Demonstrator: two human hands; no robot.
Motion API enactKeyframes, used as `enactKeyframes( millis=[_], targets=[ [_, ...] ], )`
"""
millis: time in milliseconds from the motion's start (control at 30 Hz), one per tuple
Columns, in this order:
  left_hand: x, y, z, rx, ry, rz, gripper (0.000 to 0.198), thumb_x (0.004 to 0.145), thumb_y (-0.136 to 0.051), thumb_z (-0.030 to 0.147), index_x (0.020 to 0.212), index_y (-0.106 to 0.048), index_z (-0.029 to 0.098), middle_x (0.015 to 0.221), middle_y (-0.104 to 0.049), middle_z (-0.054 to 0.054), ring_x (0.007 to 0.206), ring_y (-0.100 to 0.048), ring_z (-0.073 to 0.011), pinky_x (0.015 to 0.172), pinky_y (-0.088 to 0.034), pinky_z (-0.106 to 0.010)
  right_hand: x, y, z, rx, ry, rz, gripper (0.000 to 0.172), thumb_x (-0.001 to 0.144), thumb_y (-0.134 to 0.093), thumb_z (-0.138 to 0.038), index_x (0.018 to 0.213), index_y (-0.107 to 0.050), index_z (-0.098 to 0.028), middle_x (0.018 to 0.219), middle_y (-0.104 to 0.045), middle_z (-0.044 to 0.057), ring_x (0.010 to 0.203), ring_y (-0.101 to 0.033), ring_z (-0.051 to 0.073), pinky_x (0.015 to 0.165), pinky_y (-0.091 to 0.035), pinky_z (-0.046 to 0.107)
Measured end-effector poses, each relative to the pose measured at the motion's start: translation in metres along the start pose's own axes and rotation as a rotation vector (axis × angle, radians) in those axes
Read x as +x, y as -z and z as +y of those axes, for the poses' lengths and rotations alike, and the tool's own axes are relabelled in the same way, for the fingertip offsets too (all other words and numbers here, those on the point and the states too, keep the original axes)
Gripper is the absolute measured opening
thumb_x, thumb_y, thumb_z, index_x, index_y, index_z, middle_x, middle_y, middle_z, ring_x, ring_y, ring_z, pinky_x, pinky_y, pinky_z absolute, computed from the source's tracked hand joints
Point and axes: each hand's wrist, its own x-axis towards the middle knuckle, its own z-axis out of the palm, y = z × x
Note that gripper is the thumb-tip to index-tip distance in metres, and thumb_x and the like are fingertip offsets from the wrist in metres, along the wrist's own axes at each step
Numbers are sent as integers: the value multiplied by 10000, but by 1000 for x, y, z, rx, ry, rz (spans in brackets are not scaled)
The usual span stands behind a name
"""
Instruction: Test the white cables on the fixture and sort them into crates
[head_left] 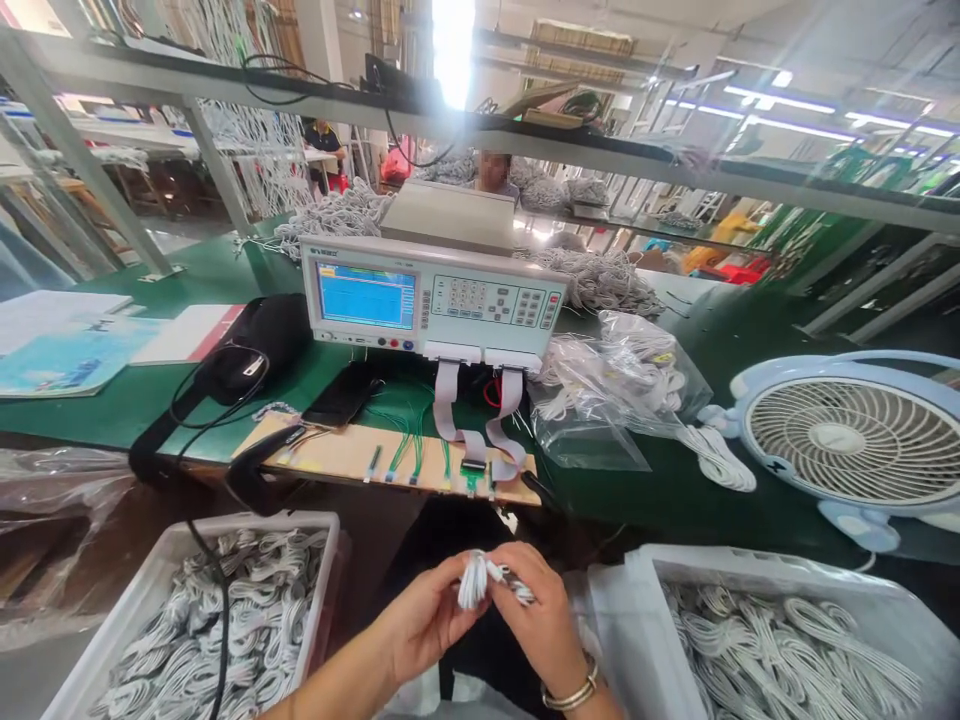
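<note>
A small bundle of white cable [472, 582] is held between my two hands over my lap, in front of the bench edge. My left hand [429, 612] pinches it from the left, with the thumb on top. From the right, my right hand [534, 610] has its fingers closed round the bundle's other part, and a bracelet sits at that wrist. The cable ends are partly hidden by my fingers. Just beyond lies a wooden board [337, 455] with green wires and a small green connector board [472, 474], joined by grey ribbon cables [445, 400] to a tester [431, 300] with a lit screen.
A white bin [330, 560] of cable bundles stands at left, another bin [652, 600] at right. On the green bench are a fan [847, 430], bagged cables [637, 370], booklets [67, 350] and a phone [341, 395]. A black cord [221, 590] hangs over the left bin.
</note>
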Motion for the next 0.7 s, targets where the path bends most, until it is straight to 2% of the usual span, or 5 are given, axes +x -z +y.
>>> enactKeyframes(
  millis=[100, 267, 367, 567, 700],
  targets=[
    [-2, 1, -10, 227, -77, -2, 403, 709, -564, 346, 1075, -479, 200, 966, -584, -45, 873, -554, -141, 819, -418, -274, -3, -3, 7, -108, 0, 87, 108, 766, -496, -245, 789, -596, -210, 776, -593, 45, 748, -537, 190, 707, -417, 285],
    [-2, -1, -10, 663, -634, -56, 487, 721, -535, 365, 1169, -418, 213, 1185, -463, -50, 1090, -404, -169, 941, -279, -249, -3, -9, 19, -119, -157, 136, 153, 786, -470, -287, 813, -574, -178, 686, -603, 18, 603, -541, 150, 555, -409, 214],
    [6, -3, -5, 756, -648, -92, 543, 650, -627, 308, 1141, -428, 189, 984, -558, -49, 871, -507, -161, 808, -377, -247, 2, -8, 19, -126, -159, 102, 168, 777, -475, -297, 775, -589, -173, 650, -603, 10, 567, -534, 143, 524, -399, 205],
    [22, 0, 5, 616, -526, 38, 284, 671, -576, 345, 886, -485, 183, 693, -510, 25, 589, -469, -94, 529, -363, -188, 11, -1, 14, -96, -114, -77, 158, 785, -457, -253, 861, -584, -198, 785, -632, 18, 703, -567, 162, 636, -414, 222],
    [22, 1, 14, 909, -722, 119, 193, 705, -514, 316, 850, -502, 188, 708, -539, 6, 633, -487, -115, 577, -370, -206, 18, -2, 29, -74, -177, -15, 193, 780, -457, -284, 893, -582, -188, 813, -640, 44, 755, -580, 186, 666, -430, 245]
  ],
)
